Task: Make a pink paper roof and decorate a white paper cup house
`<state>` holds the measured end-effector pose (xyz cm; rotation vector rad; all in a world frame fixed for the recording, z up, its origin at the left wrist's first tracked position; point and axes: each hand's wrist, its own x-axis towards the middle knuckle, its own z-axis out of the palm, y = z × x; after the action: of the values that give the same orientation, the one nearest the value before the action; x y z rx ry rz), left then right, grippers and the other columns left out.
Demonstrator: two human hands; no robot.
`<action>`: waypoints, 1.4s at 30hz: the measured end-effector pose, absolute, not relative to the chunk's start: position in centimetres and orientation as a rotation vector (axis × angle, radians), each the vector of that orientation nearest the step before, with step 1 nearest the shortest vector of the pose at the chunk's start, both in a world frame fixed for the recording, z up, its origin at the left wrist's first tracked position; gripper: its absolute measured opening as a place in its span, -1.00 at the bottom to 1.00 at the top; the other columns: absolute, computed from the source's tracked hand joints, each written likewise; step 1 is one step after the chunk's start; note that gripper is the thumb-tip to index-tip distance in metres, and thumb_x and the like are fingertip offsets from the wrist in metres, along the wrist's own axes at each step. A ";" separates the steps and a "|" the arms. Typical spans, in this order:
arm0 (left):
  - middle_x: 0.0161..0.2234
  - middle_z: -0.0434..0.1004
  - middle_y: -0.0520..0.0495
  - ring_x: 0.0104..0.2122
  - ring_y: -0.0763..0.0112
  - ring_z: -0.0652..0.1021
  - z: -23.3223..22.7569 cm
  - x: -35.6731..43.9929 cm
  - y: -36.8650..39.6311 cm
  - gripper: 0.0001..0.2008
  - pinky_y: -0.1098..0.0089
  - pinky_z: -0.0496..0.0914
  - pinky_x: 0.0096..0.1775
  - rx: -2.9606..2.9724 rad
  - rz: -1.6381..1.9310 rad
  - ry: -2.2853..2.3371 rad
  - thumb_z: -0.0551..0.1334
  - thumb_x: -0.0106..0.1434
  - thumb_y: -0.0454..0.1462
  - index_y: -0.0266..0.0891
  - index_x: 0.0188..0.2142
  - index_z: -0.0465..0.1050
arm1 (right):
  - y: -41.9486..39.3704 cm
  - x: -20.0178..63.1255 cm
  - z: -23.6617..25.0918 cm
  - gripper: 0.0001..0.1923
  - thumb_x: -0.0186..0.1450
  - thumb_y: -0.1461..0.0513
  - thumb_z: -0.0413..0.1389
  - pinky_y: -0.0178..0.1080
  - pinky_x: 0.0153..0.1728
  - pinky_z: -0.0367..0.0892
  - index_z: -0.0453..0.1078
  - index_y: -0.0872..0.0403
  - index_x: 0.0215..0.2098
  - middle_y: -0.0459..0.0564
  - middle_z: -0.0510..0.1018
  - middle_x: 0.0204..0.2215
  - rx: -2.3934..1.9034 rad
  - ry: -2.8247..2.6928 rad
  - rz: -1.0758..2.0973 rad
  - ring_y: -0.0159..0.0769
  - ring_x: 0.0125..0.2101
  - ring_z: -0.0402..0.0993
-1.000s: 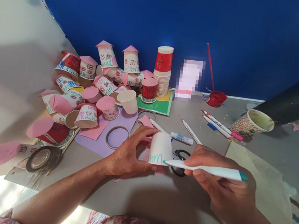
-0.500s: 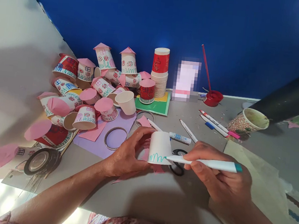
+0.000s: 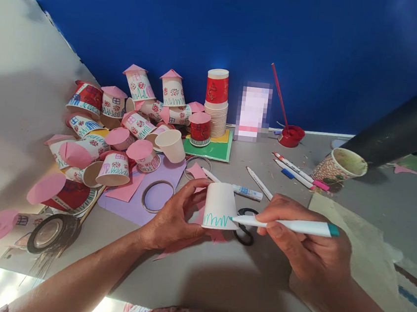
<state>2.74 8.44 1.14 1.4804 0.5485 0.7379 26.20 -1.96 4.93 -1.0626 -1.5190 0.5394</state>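
The left hand (image 3: pixel 172 221) steadied an upturned white paper cup (image 3: pixel 220 206) on the bench (image 3: pixel 217 286), its grip wrapped round the wall so the cup could not slide. The right hand (image 3: pixel 306 250) pinched a green marker (image 3: pixel 286 225) whose tip touched the zigzag near the rim. Black scissors (image 3: pixel 244 229) lay just behind, finished pink-roofed cup houses (image 3: pixel 122 127) heaped to the left.

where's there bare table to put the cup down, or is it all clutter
Bare grey table lies just below the white cup between both forearms, and behind the loose markers toward the red dish. Crowded: the decorated cups at left, and the scissors under the pen.
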 end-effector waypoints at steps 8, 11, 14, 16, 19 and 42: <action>0.18 0.49 -0.17 0.24 0.05 0.49 1.3 2.9 8.5 -0.24 0.15 0.40 0.23 1.421 0.703 0.589 0.52 0.03 -0.47 -0.03 0.18 0.34 | -1.7 26.4 5.3 -0.82 0.40 0.37 0.14 -0.26 -0.44 0.29 0.54 -0.01 -0.16 -0.11 0.60 -0.42 -1.058 -1.527 0.539 -0.35 -0.44 0.42; 0.22 0.45 -0.17 0.25 0.04 0.48 1.2 2.9 8.5 -0.23 0.15 0.39 0.22 1.372 0.707 0.599 0.55 0.02 -0.43 -0.03 0.18 0.35 | -1.7 26.4 5.5 -0.83 0.39 0.35 0.14 -0.27 -0.45 0.30 0.55 -0.01 -0.20 -0.11 0.60 -0.46 -1.048 -1.516 0.537 -0.33 -0.45 0.45; 0.24 0.43 -0.17 0.28 0.00 0.45 1.1 2.9 8.5 -0.22 0.16 0.42 0.20 1.286 0.718 0.593 0.57 -0.01 -0.40 -0.02 0.16 0.36 | -1.8 26.3 5.5 -0.85 0.41 0.33 0.15 -0.27 -0.47 0.29 0.55 -0.02 -0.21 -0.10 0.61 -0.43 -1.093 -1.456 0.535 -0.34 -0.46 0.45; 0.24 0.43 -0.18 0.27 -0.02 0.45 1.0 2.9 8.5 -0.22 0.14 0.43 0.18 1.251 0.716 0.596 0.57 -0.01 -0.41 -0.01 0.16 0.36 | -1.9 26.3 5.4 -0.86 0.43 0.30 0.15 -0.27 -0.46 0.29 0.55 -0.02 -0.21 -0.11 0.59 -0.46 -1.092 -1.449 0.564 -0.33 -0.46 0.43; 0.23 0.46 -0.18 0.24 -0.02 0.49 1.0 3.0 8.3 -0.22 0.12 0.45 0.16 1.232 0.714 0.597 0.58 0.00 -0.39 -0.01 0.17 0.36 | -1.9 26.3 5.3 -0.86 0.44 0.27 0.15 -0.27 -0.46 0.28 0.56 -0.02 -0.22 -0.11 0.57 -0.49 -1.094 -1.448 0.569 -0.33 -0.46 0.42; 0.23 0.45 -0.25 0.18 -0.17 0.53 2.2 3.8 6.9 -0.08 0.00 0.59 -0.03 0.960 0.607 0.558 0.62 -0.05 -0.26 0.04 0.23 0.24 | -1.1 26.1 4.1 -0.58 0.33 0.05 0.32 -0.26 -0.26 0.54 0.51 -0.10 0.13 -0.01 0.70 -0.05 -1.284 -1.321 0.649 -0.28 -0.28 0.61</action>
<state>3.77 6.88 2.19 0.9598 0.5576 0.6067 26.14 -1.13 4.08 -1.2836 -1.3211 0.6490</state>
